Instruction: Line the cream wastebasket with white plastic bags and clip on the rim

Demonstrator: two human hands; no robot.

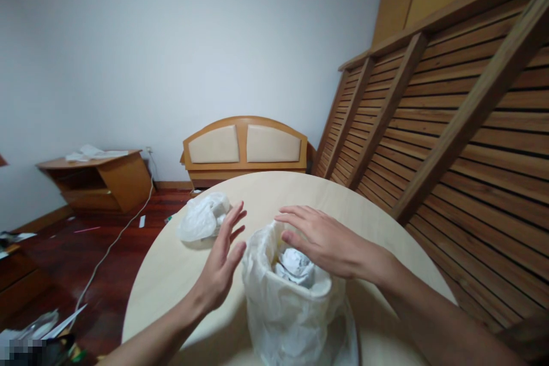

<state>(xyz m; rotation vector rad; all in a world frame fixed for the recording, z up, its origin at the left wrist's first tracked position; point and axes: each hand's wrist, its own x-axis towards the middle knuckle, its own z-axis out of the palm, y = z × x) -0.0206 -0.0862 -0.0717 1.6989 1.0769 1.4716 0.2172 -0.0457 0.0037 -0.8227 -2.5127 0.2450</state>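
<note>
A bin lined with a white plastic bag (287, 317) stands at the near side of the round table (274, 186), its bag folded out over the rim. Crumpled white paper (297, 266) lies inside it. My right hand (315, 237) hovers over the bin's far right rim, fingers stretched out and holding nothing. To the left of the bin, my left hand (225, 257) is raised with its fingers apart, also without anything in it. Beyond my left hand a crumpled white plastic bag (201, 218) rests on the table; what it contains is hard to make out.
Large slatted wooden panels (429, 126) lean along the right side, close to the table. A headboard (244, 148) stands against the far wall. On the left are a low wooden cabinet (124, 180) with papers on top and a white cable (109, 249) across the floor.
</note>
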